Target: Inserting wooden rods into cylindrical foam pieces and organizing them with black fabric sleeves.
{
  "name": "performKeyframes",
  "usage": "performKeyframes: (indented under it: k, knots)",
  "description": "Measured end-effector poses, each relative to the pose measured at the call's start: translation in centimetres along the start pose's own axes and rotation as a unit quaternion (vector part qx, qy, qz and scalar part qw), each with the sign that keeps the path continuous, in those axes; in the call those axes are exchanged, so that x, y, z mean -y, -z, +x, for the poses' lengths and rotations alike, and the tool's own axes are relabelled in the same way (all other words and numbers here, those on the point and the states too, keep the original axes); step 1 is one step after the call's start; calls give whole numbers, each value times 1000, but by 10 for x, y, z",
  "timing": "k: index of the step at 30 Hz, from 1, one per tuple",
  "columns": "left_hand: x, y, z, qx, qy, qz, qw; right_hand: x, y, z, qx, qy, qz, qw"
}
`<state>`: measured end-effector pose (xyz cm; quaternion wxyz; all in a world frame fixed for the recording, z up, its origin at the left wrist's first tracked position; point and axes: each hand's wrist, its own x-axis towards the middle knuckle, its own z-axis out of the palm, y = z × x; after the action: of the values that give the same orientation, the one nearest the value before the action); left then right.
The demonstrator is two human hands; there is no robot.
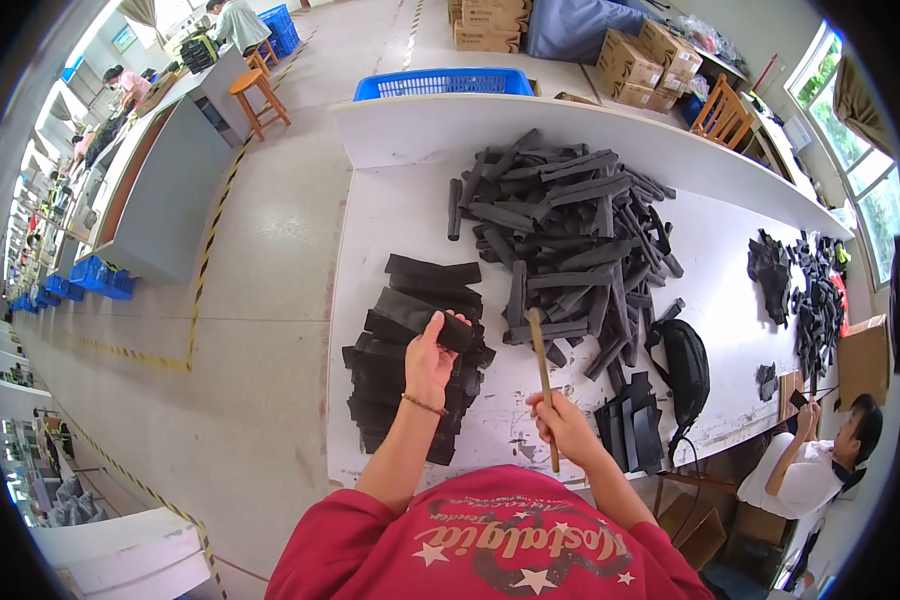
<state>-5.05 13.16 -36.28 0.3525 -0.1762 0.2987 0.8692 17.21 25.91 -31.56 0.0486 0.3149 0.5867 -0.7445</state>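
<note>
My left hand (pixel 429 370) is closed around one end of a flat black strip of material (pixel 455 334), above a spread stack of similar black strips (pixel 400 375). In my right hand (pixel 564 425) is a slim wooden stick (pixel 543 365), gripped near its lower end and pointing away from me. Its tip reaches the near edge of a large heap of black tube-like pieces (pixel 570 215). Whether the held strip is a tube or a single layer, I cannot tell.
The white table (pixel 390 215) has a raised board (pixel 610 125) along its far side. A black pouch (pixel 682 370) and more flat black pieces (pixel 630 425) lie to my right. Another person (pixel 805 465) works at the right end. A blue basket (pixel 445 83) stands behind the board.
</note>
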Motion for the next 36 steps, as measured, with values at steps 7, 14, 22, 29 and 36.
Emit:
performKeyframes:
  k: [7, 14, 22, 29, 36]
  knots:
    - [-2, -5, -8, -18, -6, 31, 999, -3, -17, -20, -2, 12, -187, 982]
    - [19, -11, -25, 14, 15, 126, 992, -14, -13, 3, 14, 15, -217, 976]
    - [39, 11, -38, 23, 20, 108, 994, -5, -32, 18, 15, -24, -111, 993]
    - [64, 20, -59, -18, -5, 405, 914, -14, -37, 18, -158, 159, -278, 934]
    - [40, -11, -48, 8, -11, 19, 1000, -34, -41, 20, -83, 142, -257, 952]
